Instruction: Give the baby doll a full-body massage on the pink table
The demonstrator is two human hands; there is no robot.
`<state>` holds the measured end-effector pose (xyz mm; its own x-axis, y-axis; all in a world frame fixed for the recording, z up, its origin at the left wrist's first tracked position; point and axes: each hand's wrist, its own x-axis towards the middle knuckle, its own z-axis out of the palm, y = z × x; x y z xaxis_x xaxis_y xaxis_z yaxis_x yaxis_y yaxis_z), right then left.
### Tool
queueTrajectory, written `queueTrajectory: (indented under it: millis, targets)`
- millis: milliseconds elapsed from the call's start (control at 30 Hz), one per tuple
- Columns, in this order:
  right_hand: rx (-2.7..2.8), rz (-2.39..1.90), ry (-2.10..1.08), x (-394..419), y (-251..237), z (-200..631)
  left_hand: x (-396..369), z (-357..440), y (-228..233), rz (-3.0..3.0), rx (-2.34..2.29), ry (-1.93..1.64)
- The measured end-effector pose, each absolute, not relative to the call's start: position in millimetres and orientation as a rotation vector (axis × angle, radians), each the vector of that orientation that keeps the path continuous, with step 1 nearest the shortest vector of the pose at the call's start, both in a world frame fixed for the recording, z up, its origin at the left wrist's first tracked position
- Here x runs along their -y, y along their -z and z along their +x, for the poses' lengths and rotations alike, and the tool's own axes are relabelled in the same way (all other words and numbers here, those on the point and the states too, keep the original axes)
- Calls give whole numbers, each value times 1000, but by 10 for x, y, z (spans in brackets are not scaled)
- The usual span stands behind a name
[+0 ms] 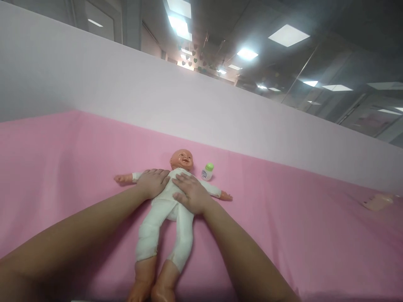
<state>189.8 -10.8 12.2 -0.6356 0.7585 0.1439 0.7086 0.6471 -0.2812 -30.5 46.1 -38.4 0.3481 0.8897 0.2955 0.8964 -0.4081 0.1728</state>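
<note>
A baby doll (pixel 166 201) with a white cloth body lies face up, arms spread, its feet toward me. My left hand (pixel 153 183) rests flat on the doll's shoulder and side at the left, fingers stretched out. Across the chest lies my right hand (pixel 192 193), palm down with the fingers extended. Neither hand grips anything. Beside the doll's head, to the right, is a small clear bottle (pixel 207 172) with a green cap; no hand touches it.
Pink sheeting (pixel 258 218) covers the surface under the doll. Behind it runs a low white wall (pixel 201 109) with glass above. Far to the right lies a pale, flat object (pixel 378 201) whose kind I cannot make out.
</note>
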Motion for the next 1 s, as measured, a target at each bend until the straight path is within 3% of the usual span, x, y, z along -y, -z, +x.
queueTrajectory:
  millis: [167, 433, 667, 867, 1000]
  targets:
    - [2297, -1462, -330, 33, -69, 2072, -466, -374, 349, -2622, 1699, 571]
    - [2273, -1739, -412, -4, -216, 2399, -466, -726, 166, -2560, 1825, 481]
    - [2259, -1817, -752, -37, -341, 2944, -600, -1174, 73, -2435, 2206, 325]
    - [2111, -2065, -844, -67, -332, 3336, -670, -1302, 161, -2073, 2526, 575]
    - [2013, -1998, -762, -115, -226, 3419, -662, -1227, 210, -2022, 2605, 855]
